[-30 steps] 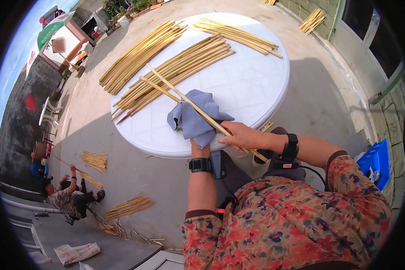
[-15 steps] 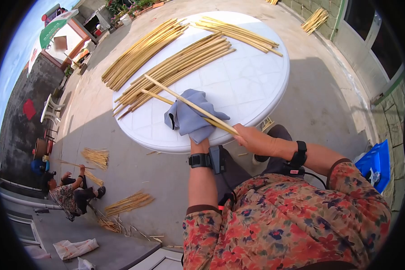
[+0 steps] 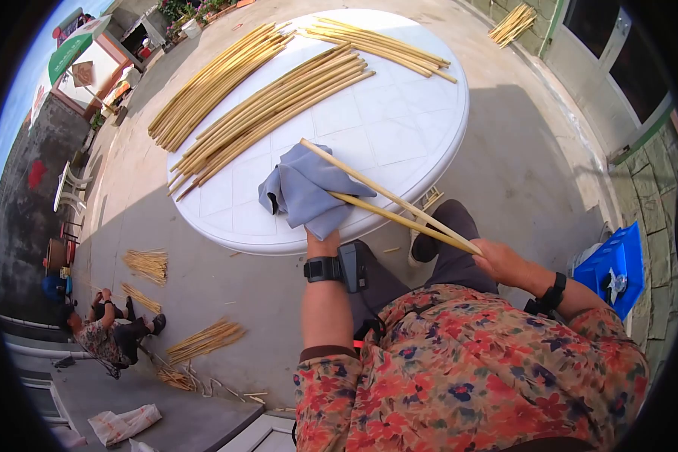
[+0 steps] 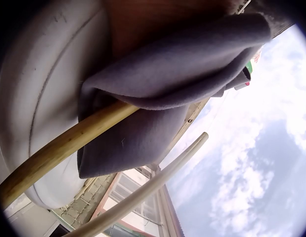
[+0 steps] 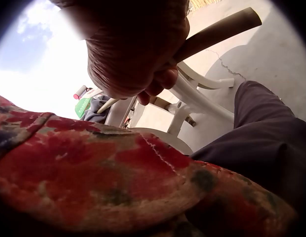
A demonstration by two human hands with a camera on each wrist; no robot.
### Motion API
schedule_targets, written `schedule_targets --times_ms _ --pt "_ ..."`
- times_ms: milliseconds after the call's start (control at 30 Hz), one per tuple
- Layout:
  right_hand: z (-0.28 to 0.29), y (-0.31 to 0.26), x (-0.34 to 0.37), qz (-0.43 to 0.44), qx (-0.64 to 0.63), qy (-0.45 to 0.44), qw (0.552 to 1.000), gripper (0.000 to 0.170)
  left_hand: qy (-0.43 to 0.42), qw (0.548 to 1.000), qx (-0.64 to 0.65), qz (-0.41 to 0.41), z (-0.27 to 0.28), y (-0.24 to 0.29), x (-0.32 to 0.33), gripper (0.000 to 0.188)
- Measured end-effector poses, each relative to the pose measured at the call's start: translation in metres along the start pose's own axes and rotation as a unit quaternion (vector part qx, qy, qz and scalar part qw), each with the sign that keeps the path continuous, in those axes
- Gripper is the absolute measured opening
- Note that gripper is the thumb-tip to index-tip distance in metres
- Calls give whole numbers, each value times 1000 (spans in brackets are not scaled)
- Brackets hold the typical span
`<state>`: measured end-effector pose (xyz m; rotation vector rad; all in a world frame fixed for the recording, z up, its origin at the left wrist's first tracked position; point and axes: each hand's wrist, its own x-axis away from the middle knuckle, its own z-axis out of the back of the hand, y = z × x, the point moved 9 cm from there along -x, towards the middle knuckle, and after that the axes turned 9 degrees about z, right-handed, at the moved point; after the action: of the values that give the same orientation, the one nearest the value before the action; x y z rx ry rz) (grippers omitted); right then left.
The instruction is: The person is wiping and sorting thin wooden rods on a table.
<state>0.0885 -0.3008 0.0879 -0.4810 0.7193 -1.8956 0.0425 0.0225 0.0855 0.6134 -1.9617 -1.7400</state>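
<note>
My left hand [image 3: 322, 244] is mostly hidden under a grey-blue cloth [image 3: 309, 184] that it grips over the near side of the table. One peeled yellow stick [image 3: 399, 218] runs into the folds; the left wrist view shows the cloth [image 4: 158, 79] wrapped about that stick [image 4: 69, 143]. A second, paler stick [image 3: 354, 172] crosses over the cloth in the head view, its far tip free. Out to the right, beside the lap, my right hand [image 3: 499, 261] grips both sticks near their close ends. In the right wrist view its fingers curl round them, and a stick end [image 5: 222, 32] juts out beyond.
On the white round table [image 3: 422, 135] lie several sticks in bundles, one bundle [image 3: 271, 113] just beyond the cloth. More bundles [image 3: 206, 340] are on the ground. At left another person [image 3: 109, 328] sits low. A blue crate [image 3: 618, 264] stands at my right.
My right hand has moved right and toward the body, drawing both sticks through the cloth. The left hand stays near the table edge. The seated person's hands have shifted.
</note>
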Motion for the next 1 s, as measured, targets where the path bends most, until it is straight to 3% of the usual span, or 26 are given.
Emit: schedule_targets --times_ms 167,333,433,567,667,733,867,1000 --pt "10 31 45 -3 62 -35 997 25 38 998 -29 -30 14 14 -1 44" --pt "25 20 44 -68 -64 28 995 18 76 982 -152 -82 20 38 -2 44" --pt "30 -3 0 -5 -149 44 988 19 104 948 -277 -119 15 58 -2 44" --pt "37 29 2 -19 -155 35 987 23 104 891 -420 -141 -1 83 -1 43" --pt "49 52 16 -64 -192 85 976 26 87 856 -487 -148 -14 94 -8 43" --pt "57 59 31 -160 -281 167 932 29 87 835 -516 -170 -21 96 -11 42" --pt "64 38 3 -136 -337 193 911 31 56 852 -490 -178 -24 82 -13 41" --pt "38 -22 -62 -65 -452 69 887 35 35 873 -450 -185 -20 66 -13 39"
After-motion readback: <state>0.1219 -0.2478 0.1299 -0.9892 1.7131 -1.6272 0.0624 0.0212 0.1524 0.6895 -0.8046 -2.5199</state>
